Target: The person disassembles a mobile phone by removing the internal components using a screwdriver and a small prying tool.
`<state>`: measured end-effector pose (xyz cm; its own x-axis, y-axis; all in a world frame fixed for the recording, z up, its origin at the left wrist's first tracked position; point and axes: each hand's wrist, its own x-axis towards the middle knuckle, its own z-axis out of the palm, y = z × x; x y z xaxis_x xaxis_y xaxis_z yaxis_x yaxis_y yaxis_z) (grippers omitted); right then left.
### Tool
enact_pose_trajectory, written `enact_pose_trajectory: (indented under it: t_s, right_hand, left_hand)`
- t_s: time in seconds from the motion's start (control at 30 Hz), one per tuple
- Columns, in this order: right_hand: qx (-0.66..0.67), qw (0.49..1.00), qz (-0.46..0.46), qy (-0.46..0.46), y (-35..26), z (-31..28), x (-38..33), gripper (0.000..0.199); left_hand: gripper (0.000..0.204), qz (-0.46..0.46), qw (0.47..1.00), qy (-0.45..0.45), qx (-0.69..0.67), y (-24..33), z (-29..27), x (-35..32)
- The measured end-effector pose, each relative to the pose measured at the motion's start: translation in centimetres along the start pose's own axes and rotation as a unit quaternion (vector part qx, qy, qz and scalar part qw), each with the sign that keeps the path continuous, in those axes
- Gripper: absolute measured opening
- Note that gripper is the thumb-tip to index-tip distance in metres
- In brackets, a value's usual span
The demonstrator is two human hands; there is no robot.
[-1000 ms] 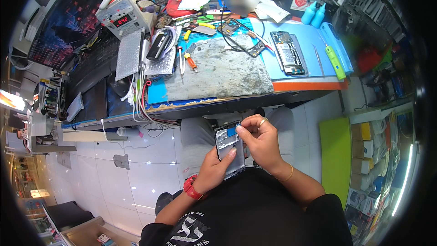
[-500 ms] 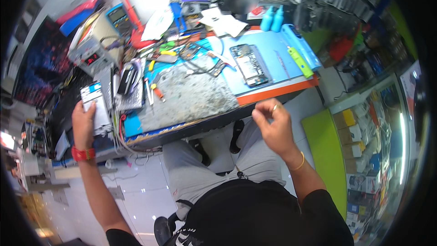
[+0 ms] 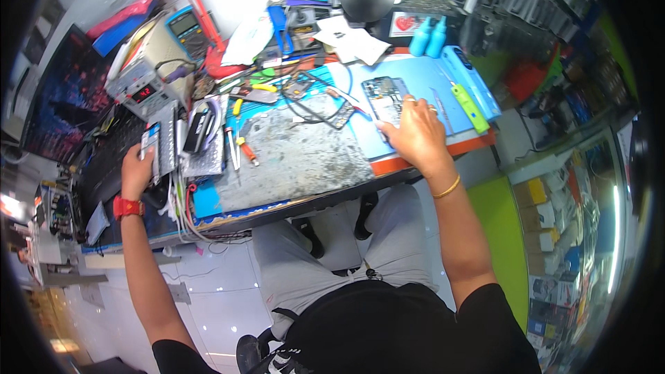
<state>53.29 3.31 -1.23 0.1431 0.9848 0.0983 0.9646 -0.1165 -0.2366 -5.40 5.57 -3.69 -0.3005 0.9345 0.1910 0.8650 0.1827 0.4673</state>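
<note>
At the left of the bench, my left hand is closed on a slim, flat white-and-blue pack, thumb on top; its exact kind is unclear. On the light-blue mat, my right hand reaches over an opened phone with its inner parts bare. The thumb lies at the phone's left edge and the fingers curl at its right, covering the lower half. To the right of that hand lie thin tweezers and a lime-green tool.
A stained grey mat fills the bench middle, with a screwdriver and loose cables around it. Behind stand two blue bottles. A power supply and multimeter stand left. A glass display case is at right.
My right hand has moved forward from above my lap onto the opened phone. The flat pack in my left hand now looks tilted more edge-on. The head view has shifted slightly.
</note>
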Motion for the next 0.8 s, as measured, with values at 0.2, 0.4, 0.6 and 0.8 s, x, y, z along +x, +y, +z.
enact_pose_trajectory:
  t_s: [0.2,0.4,0.6,0.8]
  right_hand:
    - [0.085,0.993,0.064,-0.047,-0.2,0.1,2.2,0.068]
    - [0.374,0.923,0.059,-0.067,2.9,2.2,3.8,0.047]
    - [0.492,0.869,-0.004,0.051,3.6,1.8,2.3,0.035]
    - [0.458,0.853,-0.194,-0.157,-1.7,-1.3,-2.2,0.033]
  left_hand:
    - [0.083,-0.042,0.995,0.025,0.087,4.4,-0.5,-2.4]
    - [0.094,-0.049,0.997,0.011,0.062,4.9,-0.5,-2.5]
    - [0.099,-0.011,1.000,-0.008,0.024,5.5,-0.5,-2.7]
    - [0.093,-0.014,0.994,0.016,0.108,6.3,-0.2,-3.2]
